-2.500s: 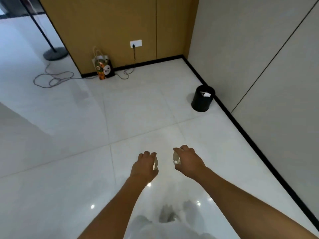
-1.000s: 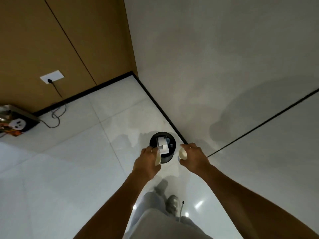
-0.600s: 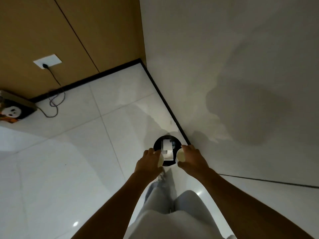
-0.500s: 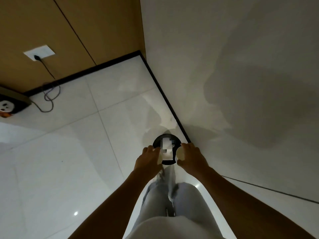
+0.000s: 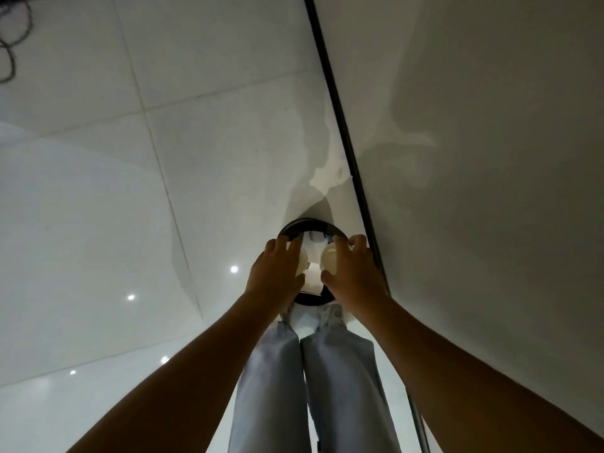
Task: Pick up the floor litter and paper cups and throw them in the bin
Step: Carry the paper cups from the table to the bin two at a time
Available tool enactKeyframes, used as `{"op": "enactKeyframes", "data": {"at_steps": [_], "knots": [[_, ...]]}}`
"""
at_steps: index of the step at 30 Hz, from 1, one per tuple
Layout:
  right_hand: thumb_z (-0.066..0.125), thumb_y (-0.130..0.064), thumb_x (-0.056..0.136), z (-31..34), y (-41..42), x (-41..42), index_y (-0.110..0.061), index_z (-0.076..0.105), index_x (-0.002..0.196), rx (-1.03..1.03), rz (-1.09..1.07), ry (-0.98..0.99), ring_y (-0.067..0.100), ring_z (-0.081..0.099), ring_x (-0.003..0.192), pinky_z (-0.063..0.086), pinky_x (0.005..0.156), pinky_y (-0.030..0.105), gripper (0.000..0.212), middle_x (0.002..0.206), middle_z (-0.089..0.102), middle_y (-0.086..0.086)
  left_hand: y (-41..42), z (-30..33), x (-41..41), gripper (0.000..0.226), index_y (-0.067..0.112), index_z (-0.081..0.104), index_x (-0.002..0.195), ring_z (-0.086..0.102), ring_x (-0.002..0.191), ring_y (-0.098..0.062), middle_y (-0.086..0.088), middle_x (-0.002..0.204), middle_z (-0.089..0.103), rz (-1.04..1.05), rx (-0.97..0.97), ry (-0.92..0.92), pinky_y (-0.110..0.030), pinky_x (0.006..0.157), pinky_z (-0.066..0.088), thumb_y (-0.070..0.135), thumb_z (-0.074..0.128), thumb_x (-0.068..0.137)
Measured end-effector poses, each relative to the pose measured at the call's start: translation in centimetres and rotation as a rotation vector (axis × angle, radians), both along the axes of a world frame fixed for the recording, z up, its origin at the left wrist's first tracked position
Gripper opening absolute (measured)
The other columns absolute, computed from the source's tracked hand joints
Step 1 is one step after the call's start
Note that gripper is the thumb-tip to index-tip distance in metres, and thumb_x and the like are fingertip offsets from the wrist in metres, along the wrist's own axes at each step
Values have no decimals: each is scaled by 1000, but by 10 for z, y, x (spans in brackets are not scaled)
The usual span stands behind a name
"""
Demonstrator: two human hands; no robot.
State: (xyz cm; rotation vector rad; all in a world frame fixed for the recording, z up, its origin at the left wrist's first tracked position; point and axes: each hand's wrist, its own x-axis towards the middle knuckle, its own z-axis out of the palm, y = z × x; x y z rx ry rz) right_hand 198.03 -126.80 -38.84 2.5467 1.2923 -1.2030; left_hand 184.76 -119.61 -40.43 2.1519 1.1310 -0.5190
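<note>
White paper cups sit in your curled fingers, 1 in your left hand [image 5: 276,273], 1 in your right hand [image 5: 351,273], directly over the bin [image 5: 294,227].

A plain indoor room, likely an office or hallway corner.

I stand on glossy white floor tiles [image 5: 98,207] that mirror ceiling lights, right where they meet a bare pale wall [image 5: 490,125] along a black skirting [image 5: 340,109]. A small black bin [image 5: 309,225] sits on the floor against that wall, just past my shoes, and a loose grey cable [image 5: 9,57] lies on the tiles at the far left.
</note>
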Motion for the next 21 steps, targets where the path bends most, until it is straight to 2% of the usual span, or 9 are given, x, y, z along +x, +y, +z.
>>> {"op": "enactKeyframes", "data": {"at_steps": [5,9,15,21], "knots": [[65,-32,89,-85,7,7,-16,30,146,-15,54,22,25,43,125,46,94,29,69,140,34,11,-5,-87,13,71,18,25,146,32,135,-23,-5,149,30,-3,17,35,-31,101,41,36,62,89],[66,-36,88,-129,12,7,-14,30,146,-26,112,4,26,44,126,45,97,30,71,141,36,12,-9,-132,25,72,20,26,146,24,140,-26,-6,151,23,10,41,51,-33,105,39,37,65,87],[61,-40,91,-161,17,9,-16,30,145,-43,136,-25,25,39,131,45,100,33,67,145,34,10,-8,-165,26,73,21,28,146,23,138,-27,-8,148,24,87,41,44,-34,100,45,39,65,86],[59,-41,93,-174,13,9,-18,26,148,-83,132,-16,25,31,137,45,104,35,69,150,27,8,-16,-183,22,72,21,25,147,23,138,-26,-7,149,26,105,48,70,-33,106,38,45,59,89]]}}
